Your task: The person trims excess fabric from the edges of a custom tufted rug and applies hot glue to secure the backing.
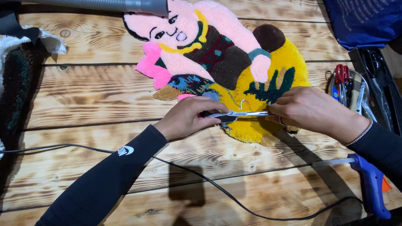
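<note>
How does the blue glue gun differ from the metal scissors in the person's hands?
The blue glue gun lies untouched on the wooden table, while the metal scissors are held over the tufted rug by the left hand and right hand. The glue gun is chunky blue plastic; the scissors are slim and silvery. Both point leftward.

Both hands close together, fingers curled
</note>
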